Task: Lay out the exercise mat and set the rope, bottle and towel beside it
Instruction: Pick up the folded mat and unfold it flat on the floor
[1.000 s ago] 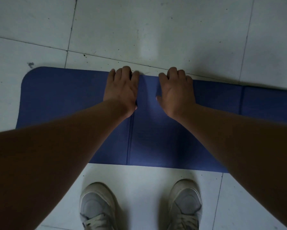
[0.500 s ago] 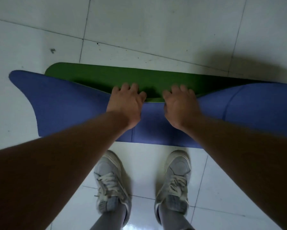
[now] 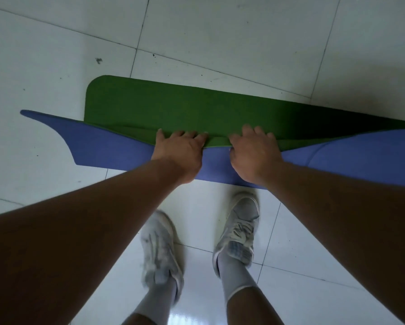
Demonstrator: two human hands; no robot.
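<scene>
Grey shoes (image 3: 240,228) on white tile floor (image 3: 220,43), nearer than both grips. Left grip (image 3: 178,153) and right grip (image 3: 255,156) side by side, fingers curled over raised blue edge of mat (image 3: 173,106), clamped on it. Beyond grips, mat's green face lies flat on floor. Blue flap runs out left of left grip.

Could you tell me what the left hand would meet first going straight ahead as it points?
Likely the green face of the mat that the left hand grips; depth is unclear.

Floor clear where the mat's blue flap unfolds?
No: left shoe and right shoe stand on the tiles by the near edge of the mat, likely where the flap in the left hand and right hand lands.
</scene>
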